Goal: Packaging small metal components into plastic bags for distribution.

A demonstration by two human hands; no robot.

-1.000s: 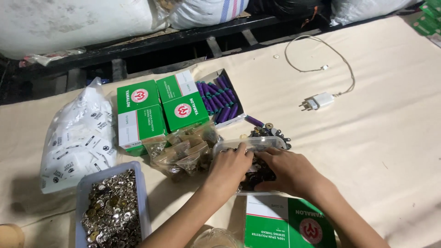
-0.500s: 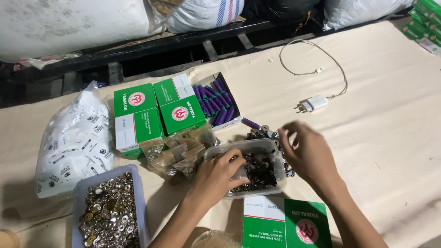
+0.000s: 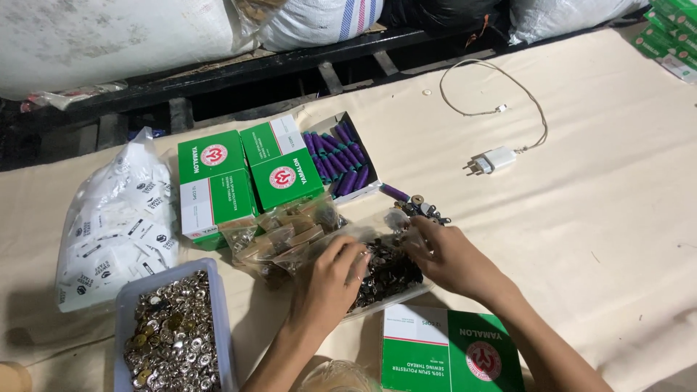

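Nearest the camera, a green-and-white box [image 3: 450,356] lying flat at the bottom edge, and to its left a clear tub [image 3: 123,334] heaped with silvery metal snaps. Just beyond, both hands working at a shallow clear tray of dark metal fasteners [image 3: 388,272]: left hand [image 3: 327,287] curled over the tray's near-left side, fingers bent down into the dark pieces, though whether anything is pinched there cannot be told; right hand [image 3: 454,258] at the tray's far-right rim, fingertips drawn together on the clear plastic edge. Touching the tray on the left, crumpled clear bags of brownish parts [image 3: 287,236]. Farther left, a white printed plastic bag [image 3: 116,218]. Behind these, two green boxes [image 3: 247,178] side by side, then an open box of purple thread spools [image 3: 337,156]. Well apart to the right, a white charger with cable [image 3: 497,156] on the beige cloth-covered table [image 3: 617,218].
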